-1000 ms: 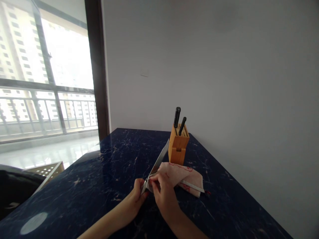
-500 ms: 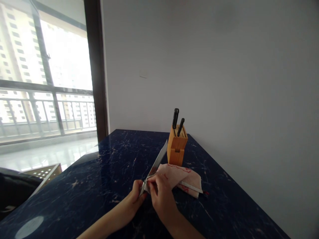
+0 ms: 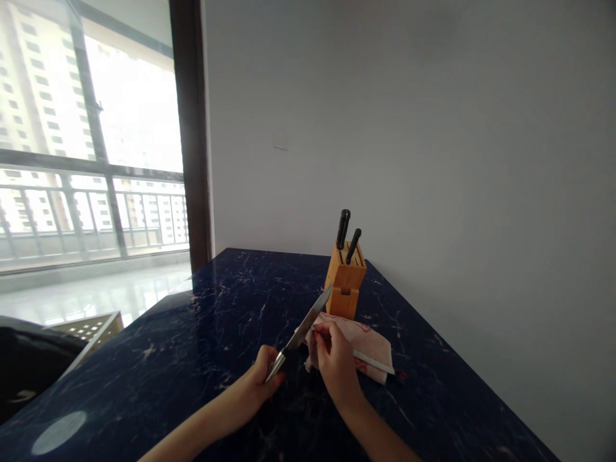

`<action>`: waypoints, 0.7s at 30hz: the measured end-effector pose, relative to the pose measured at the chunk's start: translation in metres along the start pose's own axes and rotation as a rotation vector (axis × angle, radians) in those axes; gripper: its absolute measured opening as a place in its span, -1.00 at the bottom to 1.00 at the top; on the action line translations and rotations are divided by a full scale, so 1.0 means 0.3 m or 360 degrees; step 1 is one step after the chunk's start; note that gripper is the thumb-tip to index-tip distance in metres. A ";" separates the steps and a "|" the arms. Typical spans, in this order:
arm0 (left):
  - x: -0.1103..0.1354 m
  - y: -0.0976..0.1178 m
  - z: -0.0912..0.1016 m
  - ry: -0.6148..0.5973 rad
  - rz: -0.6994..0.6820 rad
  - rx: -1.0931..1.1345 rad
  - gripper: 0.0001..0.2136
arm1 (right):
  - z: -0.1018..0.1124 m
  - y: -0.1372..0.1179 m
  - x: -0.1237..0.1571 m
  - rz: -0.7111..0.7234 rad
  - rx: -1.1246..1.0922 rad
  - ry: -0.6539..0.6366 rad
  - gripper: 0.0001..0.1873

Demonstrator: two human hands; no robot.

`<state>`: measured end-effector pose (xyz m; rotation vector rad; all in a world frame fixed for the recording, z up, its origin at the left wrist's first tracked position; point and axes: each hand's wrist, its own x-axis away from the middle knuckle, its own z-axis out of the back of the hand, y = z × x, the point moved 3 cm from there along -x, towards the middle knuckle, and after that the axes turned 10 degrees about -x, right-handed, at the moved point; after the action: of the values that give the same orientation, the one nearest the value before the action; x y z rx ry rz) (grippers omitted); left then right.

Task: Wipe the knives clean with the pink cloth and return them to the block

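My left hand (image 3: 260, 378) is closed round the handle of a kitchen knife (image 3: 308, 323), whose blade slants up and away to the right. Pinched in the fingers of my right hand (image 3: 333, 353) is the corner of a pale pink cloth (image 3: 370, 343) with red markings, held against the blade about midway along it. The rest of the cloth lies bunched on the table to the right. Just behind the cloth stands a wooden knife block (image 3: 347, 279), and two black-handled knives (image 3: 343, 229) stick up from its slots.
The dark blue marbled table (image 3: 231, 301) reaches back to a grey wall (image 3: 409, 160). To the left are a large window (image 3: 139, 115), a perforated beige rack or crate (image 3: 91, 330) and a black object (image 3: 33, 366) beside the table edge.
My right hand has slid with the cloth from near the knife's handle up along the blade, away to the right. The blade has tilted slightly lower; my left hand keeps its grip.
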<state>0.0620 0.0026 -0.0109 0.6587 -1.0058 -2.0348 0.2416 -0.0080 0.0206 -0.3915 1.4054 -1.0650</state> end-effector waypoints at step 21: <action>-0.014 0.009 0.035 0.0393 0.0034 -0.0241 -0.89 | 0.010 -0.032 0.000 0.0164 -0.0136 0.0065 -0.87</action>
<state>0.0581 0.0094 -0.0023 0.7911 -0.7057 -1.9324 0.2408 -0.0139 0.0286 -0.3568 1.4952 -0.9358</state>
